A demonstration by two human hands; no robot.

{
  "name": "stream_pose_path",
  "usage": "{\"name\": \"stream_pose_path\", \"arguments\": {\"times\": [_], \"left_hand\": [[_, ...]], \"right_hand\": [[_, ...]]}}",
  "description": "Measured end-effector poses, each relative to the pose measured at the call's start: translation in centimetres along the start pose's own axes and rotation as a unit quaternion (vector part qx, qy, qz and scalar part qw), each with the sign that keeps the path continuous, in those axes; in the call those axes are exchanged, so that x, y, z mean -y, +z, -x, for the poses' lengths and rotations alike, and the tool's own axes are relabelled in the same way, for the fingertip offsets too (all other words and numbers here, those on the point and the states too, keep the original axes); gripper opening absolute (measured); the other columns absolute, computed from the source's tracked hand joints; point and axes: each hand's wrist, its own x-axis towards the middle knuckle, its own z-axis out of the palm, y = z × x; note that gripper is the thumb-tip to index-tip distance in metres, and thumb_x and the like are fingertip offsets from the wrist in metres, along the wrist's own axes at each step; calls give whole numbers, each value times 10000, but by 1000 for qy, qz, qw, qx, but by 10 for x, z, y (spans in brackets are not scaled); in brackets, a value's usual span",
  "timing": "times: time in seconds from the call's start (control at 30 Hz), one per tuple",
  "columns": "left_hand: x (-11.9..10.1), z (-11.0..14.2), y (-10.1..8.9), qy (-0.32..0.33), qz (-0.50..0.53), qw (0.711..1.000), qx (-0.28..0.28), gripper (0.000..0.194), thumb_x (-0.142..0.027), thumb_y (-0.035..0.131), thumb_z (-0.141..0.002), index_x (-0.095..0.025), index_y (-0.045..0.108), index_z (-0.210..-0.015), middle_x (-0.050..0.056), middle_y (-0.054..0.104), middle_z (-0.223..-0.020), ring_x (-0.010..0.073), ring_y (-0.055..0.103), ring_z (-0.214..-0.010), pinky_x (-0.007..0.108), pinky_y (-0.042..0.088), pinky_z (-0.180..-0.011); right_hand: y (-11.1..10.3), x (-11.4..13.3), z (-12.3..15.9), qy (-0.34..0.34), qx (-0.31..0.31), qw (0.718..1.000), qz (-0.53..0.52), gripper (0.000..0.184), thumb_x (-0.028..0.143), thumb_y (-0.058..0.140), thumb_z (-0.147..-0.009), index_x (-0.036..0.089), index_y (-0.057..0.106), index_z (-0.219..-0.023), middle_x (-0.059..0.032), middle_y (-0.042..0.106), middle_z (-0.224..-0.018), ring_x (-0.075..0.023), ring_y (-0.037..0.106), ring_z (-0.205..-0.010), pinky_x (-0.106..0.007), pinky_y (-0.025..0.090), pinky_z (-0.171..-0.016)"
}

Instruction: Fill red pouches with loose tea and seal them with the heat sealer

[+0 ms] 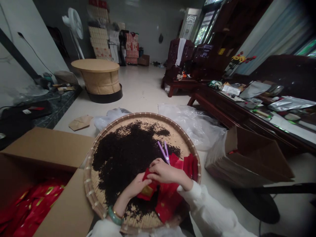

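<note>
Both hands meet over the right front part of a round woven bamboo tray [142, 115]. My left hand [136, 186] grips a small red and gold packet [147, 192] from its left side. The fingers of my right hand [163, 171] are closed on the packet's upper edge. Dark loose tea leaves [125, 154] cover much of the tray. Just beyond my right hand lies a purple two-armed tool [164, 152] with its arms apart. More red packets [169, 200] lie on the tray below and to the right of my hands.
At the left stands an open cardboard box [49, 144] with many red packets [32, 204] inside. A lined open box [247, 158] is on the right. Clear plastic sheeting [190, 123] lies behind the tray. A cluttered dark wooden table [247, 113] and a round-topped stand [96, 65] are farther off.
</note>
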Motion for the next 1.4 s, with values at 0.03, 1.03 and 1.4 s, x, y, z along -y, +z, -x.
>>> {"name": "stream_pose_path", "arguments": {"times": [0.03, 1.03, 1.4], "left_hand": [[0, 0, 1, -8, 19, 1000, -8, 560, -612, 740, -611, -124, 705, -882, 63, 727, -767, 204, 655, -684, 271, 499, -628], [-9, -2, 10, -72, 115, 985, -110, 414, -313, 854, -501, -110, 643, -793, 65, 715, -676, 200, 678, -533, 290, 517, -531], [-11, 3, 14, -84, -29, 995, -33, 225, -167, 780, -539, -145, 599, -671, -25, 626, -551, 152, 615, -472, 264, 495, -503]], "right_hand": [[2, -2, -2, 4, -18, 1000, -10, 236, 204, 535, -917, 160, 669, -728, -44, 664, -732, -190, 610, -845, -347, 402, -883], [59, -23, -17, 195, -306, 870, -335, 272, 430, 612, -815, 168, 607, -741, 19, 580, -608, -110, 496, -523, -207, 357, -476], [48, -28, -30, 154, -165, 973, -45, 390, 463, 639, -840, 169, 576, -591, 63, 444, -485, -80, 346, -470, -226, 220, -503]]}}
